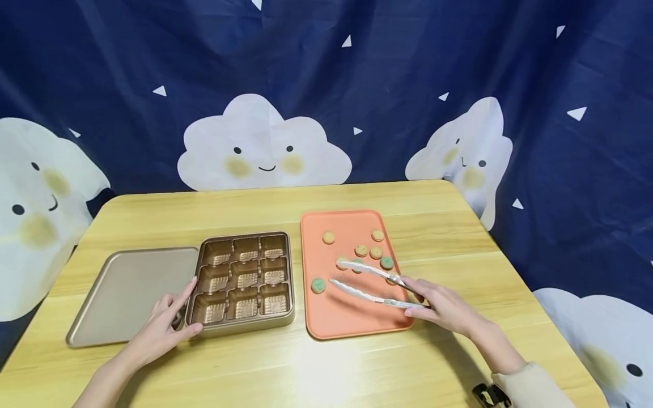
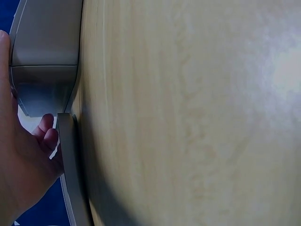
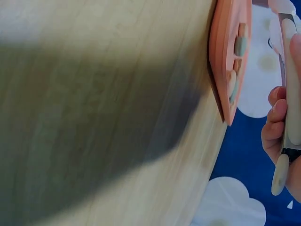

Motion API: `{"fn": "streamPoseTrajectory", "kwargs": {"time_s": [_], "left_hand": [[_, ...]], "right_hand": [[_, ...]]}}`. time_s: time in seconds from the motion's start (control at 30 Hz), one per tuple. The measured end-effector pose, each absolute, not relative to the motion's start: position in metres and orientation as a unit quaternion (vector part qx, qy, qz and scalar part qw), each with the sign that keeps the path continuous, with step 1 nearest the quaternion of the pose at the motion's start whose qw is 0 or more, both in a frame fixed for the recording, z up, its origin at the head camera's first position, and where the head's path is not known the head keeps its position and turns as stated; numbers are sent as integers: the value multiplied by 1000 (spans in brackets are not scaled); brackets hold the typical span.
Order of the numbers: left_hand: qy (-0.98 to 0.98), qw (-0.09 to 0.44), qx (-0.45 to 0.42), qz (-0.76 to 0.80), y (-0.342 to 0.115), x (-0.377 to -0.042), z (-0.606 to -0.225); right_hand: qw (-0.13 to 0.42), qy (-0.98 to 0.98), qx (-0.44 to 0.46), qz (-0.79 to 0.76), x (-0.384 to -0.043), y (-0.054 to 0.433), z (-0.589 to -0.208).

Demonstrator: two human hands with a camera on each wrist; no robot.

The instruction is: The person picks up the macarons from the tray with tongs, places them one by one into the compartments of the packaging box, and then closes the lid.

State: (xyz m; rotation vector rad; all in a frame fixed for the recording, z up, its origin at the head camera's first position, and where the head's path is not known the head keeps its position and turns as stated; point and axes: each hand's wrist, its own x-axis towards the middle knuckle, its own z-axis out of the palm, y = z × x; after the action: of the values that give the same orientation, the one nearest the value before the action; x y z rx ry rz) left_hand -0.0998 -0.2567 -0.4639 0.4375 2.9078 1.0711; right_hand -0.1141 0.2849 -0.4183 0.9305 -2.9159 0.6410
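Note:
In the head view, a gold-brown square tin [image 1: 250, 324] holds a bronze plastic insert with several bare compartments. My left hand [image 1: 162, 328] touches the tin's left side, index finger and thumb stretched along its rim. Its other fingers tuck in between the tin and a flat lid [image 2: 70, 160] in the left wrist view. My right hand [image 1: 442, 306] grips metal tongs [image 1: 362, 294] with pale handles [image 3: 292, 94]. Their arms are spread, tips over an orange tray [image 1: 347, 323], with nothing between them. A green cookie [image 1: 318, 285] lies just left of the lower tip.
Several small round beige cookies [image 1: 329, 237] and another green cookie [image 1: 386, 263] lie on the tray's upper and right parts. The gold lid [image 1: 127, 294] lies left of the tin on the wooden table [image 1: 245, 374]. A dark blue cloud-print curtain [image 1: 306, 68] hangs behind.

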Motion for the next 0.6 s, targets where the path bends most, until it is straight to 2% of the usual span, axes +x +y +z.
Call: {"fn": "streamPoseTrajectory", "kwargs": {"time_s": [0.6], "left_hand": [[926,3,132,353,-254,-98,-463]], "right_hand": [[-22,-929,332,164,-125,264,-426]]}}
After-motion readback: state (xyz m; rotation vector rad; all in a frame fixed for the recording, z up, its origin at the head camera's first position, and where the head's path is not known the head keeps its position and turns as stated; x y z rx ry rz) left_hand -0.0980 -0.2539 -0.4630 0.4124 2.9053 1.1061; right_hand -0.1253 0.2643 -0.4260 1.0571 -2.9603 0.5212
